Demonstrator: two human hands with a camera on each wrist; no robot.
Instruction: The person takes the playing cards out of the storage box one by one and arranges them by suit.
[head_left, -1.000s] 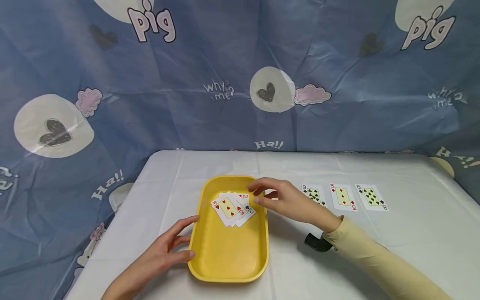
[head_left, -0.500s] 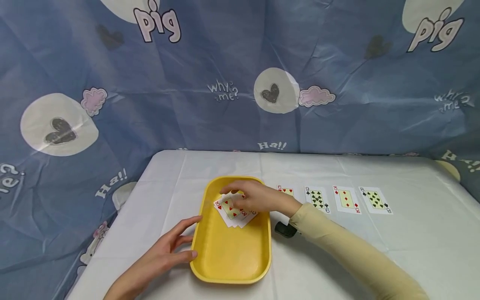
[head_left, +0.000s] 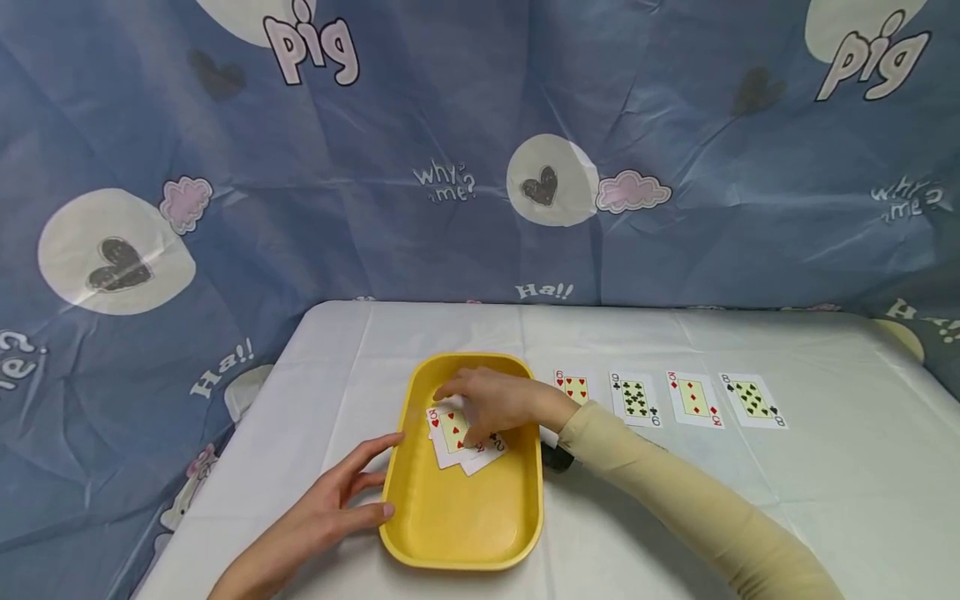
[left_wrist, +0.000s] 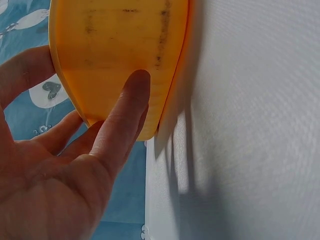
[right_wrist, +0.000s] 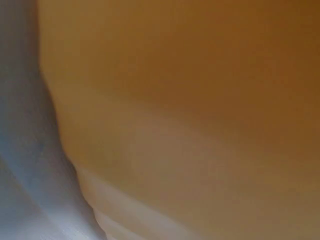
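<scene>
A yellow tray (head_left: 461,533) stands on the white-covered table, with overlapping playing cards in its far half. The 3 of hearts (head_left: 448,433) lies over another card marked 2 (head_left: 480,460). My right hand (head_left: 498,400) reaches over the tray's right rim, thumb and forefinger spread apart over the cards and hiding part of them. Along the tray's left side, my left hand (head_left: 337,492) rests its fingertips at the rim. In the left wrist view, the thumb (left_wrist: 127,107) lies against the tray's outer wall (left_wrist: 115,50). Only blurred yellow fills most of the right wrist view.
Right of the tray, several cards lie face up in a row: a 6 of hearts (head_left: 573,385), 9 of clubs (head_left: 635,398), 3 of diamonds (head_left: 694,398) and 8 of spades (head_left: 752,399). A blue printed cloth (head_left: 450,250) hangs behind the table.
My right hand has moved left from the tray's right rim to over the cards. The cards have shifted slightly towards me. My left hand stays at the tray.
</scene>
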